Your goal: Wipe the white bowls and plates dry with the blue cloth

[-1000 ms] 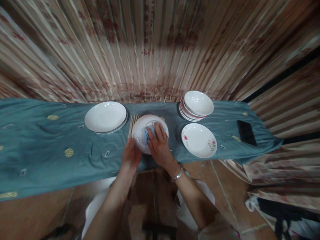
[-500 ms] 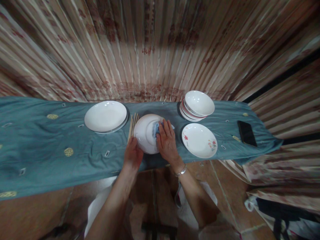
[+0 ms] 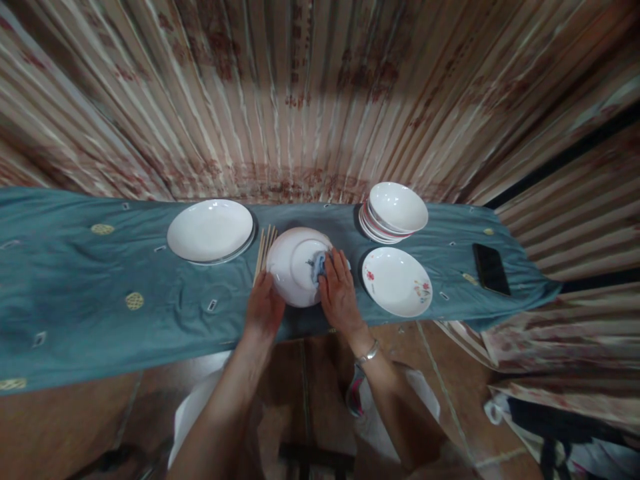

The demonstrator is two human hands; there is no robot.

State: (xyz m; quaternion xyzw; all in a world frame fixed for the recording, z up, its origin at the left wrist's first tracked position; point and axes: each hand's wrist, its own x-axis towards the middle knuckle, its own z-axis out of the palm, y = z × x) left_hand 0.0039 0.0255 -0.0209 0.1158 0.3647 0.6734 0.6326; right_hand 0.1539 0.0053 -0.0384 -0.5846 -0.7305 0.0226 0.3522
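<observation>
A white bowl [image 3: 290,273] is turned with its base and foot ring facing me, above the cloth-covered table. My left hand [image 3: 265,303] grips its lower left edge, thumb on the outside. My right hand [image 3: 340,287] presses a blue and white cloth [image 3: 317,265] against the right part of the base; much of the cloth is hidden under the fingers. A small dark mark shows inside the foot ring. Several thin wooden chopsticks [image 3: 263,250] lie just left of the bowl, close to my left hand. On the right, nearest my right hand, rests a flower-patterned plate [image 3: 395,283].
White plates [image 3: 210,230] are stacked at the left. A stack of bowls [image 3: 399,208] stands at the back right, behind the flowered plate. A black phone [image 3: 491,269] lies near the right end of the teal tablecloth [image 3: 185,320]. Pleated curtains [image 3: 320,133] hang right behind the table.
My right hand has slid slightly right and down with the cloth, uncovering more of the bowl's base and the dark mark. My left hand keeps its grip on the edge.
</observation>
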